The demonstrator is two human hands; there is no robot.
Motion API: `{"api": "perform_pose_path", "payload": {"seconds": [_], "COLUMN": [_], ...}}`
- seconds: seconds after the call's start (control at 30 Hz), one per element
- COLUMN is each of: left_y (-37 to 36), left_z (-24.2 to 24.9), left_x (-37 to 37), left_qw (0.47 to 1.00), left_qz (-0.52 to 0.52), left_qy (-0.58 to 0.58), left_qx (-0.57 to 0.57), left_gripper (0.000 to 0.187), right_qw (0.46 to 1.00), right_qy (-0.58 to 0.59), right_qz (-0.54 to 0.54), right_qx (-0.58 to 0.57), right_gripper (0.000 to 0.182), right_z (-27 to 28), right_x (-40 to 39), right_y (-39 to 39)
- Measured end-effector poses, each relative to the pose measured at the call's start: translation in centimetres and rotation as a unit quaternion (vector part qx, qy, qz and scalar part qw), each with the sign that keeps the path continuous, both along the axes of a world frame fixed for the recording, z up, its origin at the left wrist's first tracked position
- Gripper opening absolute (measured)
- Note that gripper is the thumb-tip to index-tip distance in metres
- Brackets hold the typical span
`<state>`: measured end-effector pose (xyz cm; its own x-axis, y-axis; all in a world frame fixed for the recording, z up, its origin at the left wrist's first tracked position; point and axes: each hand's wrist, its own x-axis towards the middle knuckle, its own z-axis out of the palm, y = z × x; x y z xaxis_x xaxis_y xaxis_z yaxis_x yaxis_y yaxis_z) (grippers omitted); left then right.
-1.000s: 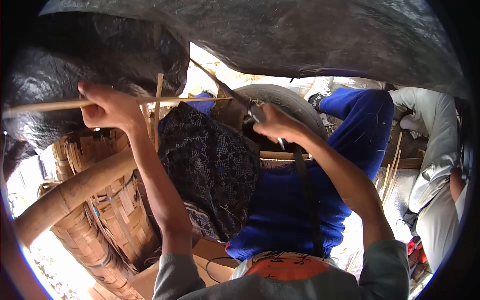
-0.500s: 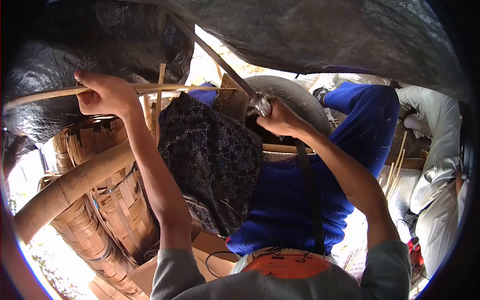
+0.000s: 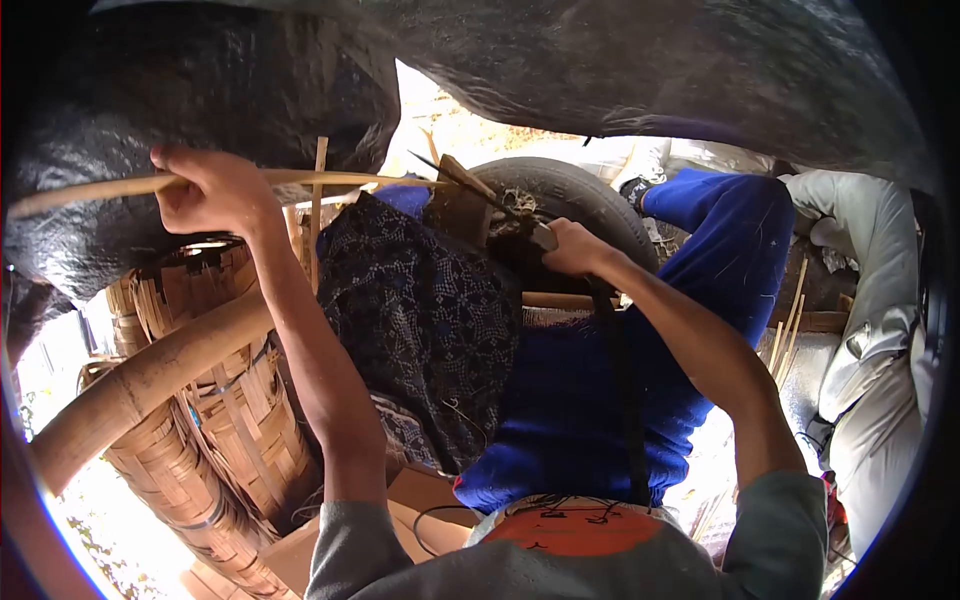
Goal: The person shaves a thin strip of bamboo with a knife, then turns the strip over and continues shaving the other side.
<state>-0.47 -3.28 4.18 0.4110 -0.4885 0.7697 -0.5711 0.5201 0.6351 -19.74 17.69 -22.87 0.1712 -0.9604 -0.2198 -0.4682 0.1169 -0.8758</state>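
My left hand [image 3: 215, 195] is closed around a long bamboo strip [image 3: 95, 190], held level at the upper left. The strip's far end reaches a wooden block [image 3: 450, 210] standing by a tire [image 3: 590, 195]. In my right hand [image 3: 580, 250] is the handle of a machete, its dark blade [image 3: 470, 185] pointing away to the upper left across the block, near the strip's end. Dark patterned cloth [image 3: 425, 320] drapes over my leg between the two forearms.
Woven bamboo baskets [image 3: 200, 480] stand at the left, with a thick bamboo pole [image 3: 140, 385] across them. Black plastic sheeting [image 3: 650, 70] hangs overhead and at the upper left. Another person's light trousers [image 3: 870, 300] show at the right, near thin bamboo sticks [image 3: 790, 320].
The machete has swung down and away from its raised position, and my right hand has shifted slightly right and down. My left hand and the strip stay nearly still.
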Motion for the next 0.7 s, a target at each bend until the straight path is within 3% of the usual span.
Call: {"api": "perform_pose_path", "payload": {"seconds": [0.07,0.2,0.33,0.57,0.63,0.7], "left_y": [0.1,0.6,0.6,0.0,-0.2,-0.4], "left_z": [0.1,0.4,0.8,0.3,0.3,0.4], "left_x": [0.0,-0.2,-1.7,-1.6,-1.5,-1.4], "left_qw": [1.0,1.0,0.999,0.999,0.998,0.998], "left_qz": [0.008,0.003,-0.025,-0.039,-0.036,-0.032], "left_qy": [0.025,-0.023,-0.013,-0.025,-0.028,-0.029], "left_qx": [-0.008,-0.015,-0.032,-0.018,-0.037,-0.037], "left_gripper": [0.052,0.055,0.056,0.057,0.057,0.057], "right_qw": [0.966,0.97,0.966,0.972,0.992,0.993], "right_qy": [0.009,-0.049,-0.094,-0.087,-0.039,-0.061], "right_qz": [0.022,-0.036,0.0,-0.054,-0.056,-0.02], "right_qx": [0.258,0.236,0.24,0.212,0.103,0.102], "right_gripper": [0.039,0.035,0.037,0.022,0.021,0.022], "right_z": [5.8,9.9,11.5,9.8,8.2,7.8], "right_x": [-1.6,-1.8,-1.9,-1.3,-0.3,-0.3], "right_y": [-3.0,-4.6,-5.5,-4.1,-4.0,-4.3]}}
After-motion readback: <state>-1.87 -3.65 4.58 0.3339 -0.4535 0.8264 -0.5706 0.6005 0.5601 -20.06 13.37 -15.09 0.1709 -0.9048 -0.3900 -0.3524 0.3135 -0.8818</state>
